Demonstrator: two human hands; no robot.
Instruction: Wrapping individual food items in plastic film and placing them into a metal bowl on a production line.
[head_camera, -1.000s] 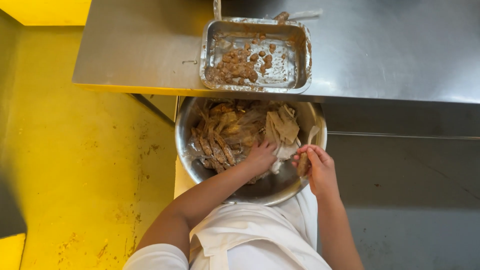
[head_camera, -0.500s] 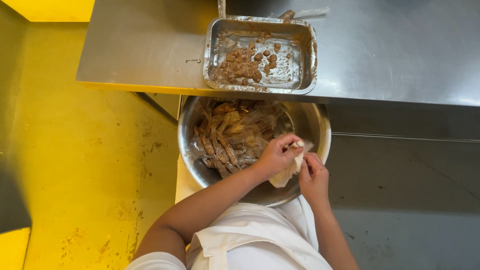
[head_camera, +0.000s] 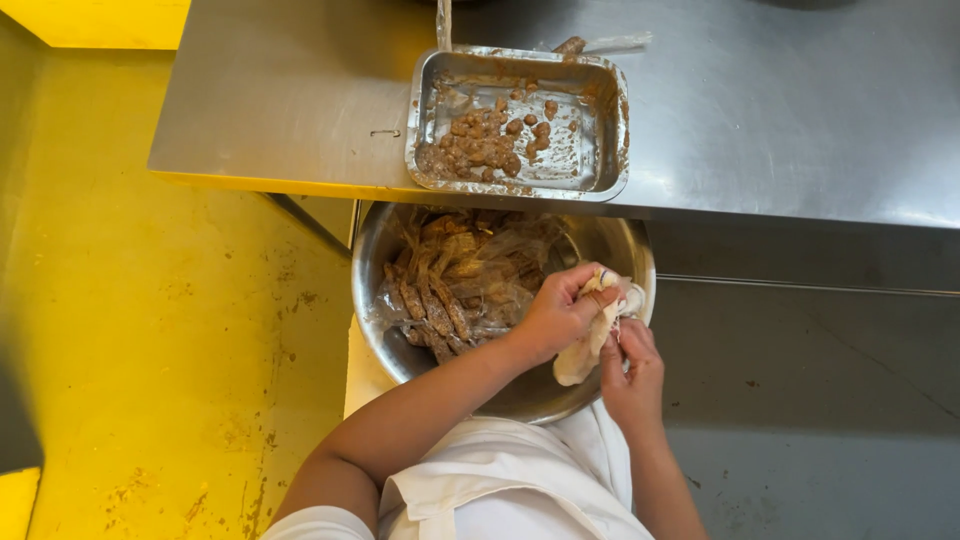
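We see left hand (head_camera: 556, 315) and right hand (head_camera: 630, 362) both clenched round pale wrapper (head_camera: 585, 350), held over bowl (head_camera: 610, 250) at its 4 o'clock so drips fall inside; tray (head_camera: 600, 170) sits at bowl's 12 o'clock.

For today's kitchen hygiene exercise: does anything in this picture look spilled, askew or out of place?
Yes. The metal tray sits at the very edge of the steel table, its rim and walls smeared brown. A brown lump lies on the table behind it.
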